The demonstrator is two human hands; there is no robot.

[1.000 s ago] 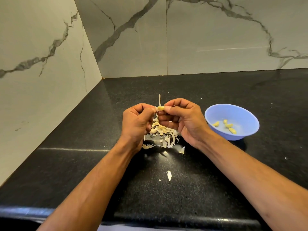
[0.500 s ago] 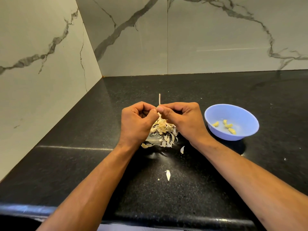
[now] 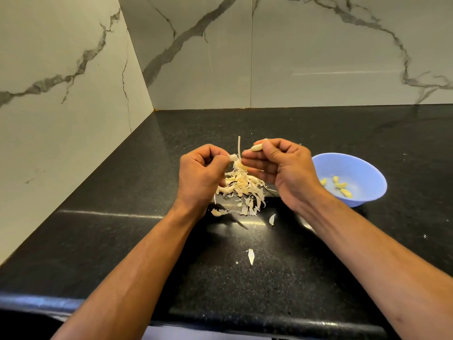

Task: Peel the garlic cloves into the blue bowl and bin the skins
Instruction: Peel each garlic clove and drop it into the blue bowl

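The garlic clove point(image 3: 257, 147) sits pinched between the thumb and forefinger of my right hand point(image 3: 282, 168), raised above the counter and just left of the blue bowl point(image 3: 367, 168). I judge it light, firm and slightly slippery once bare; a grip across its thick middle should hold it without bruising. Its long axis lies roughly level, with the pointed tip toward my left hand point(image 3: 201, 175) and the blunt end tucked against my fingers. Whether any skin remains on its hidden side I cannot tell.

My left hand is curled, and its thumb and forefinger pinch a small pale scrap of skin point(image 3: 232, 157), just beside the clove's tip but apart from it. I judge the scrap papery, weightless and prone to cling to fingers or drift.

Below both hands lies the heap of skins point(image 3: 241, 186) on the black counter point(image 3: 318, 266), with a thin pale stem point(image 3: 239, 146) standing upright out of it. Loose flakes lie nearer me, one point(image 3: 250, 256) well apart from the heap.

The blue bowl rests on the counter, partly behind my right wrist. It holds four peeled cloves point(image 3: 339, 185). No bin is in view.

Marble wall panels point(image 3: 318, 57) enclose the corner behind.
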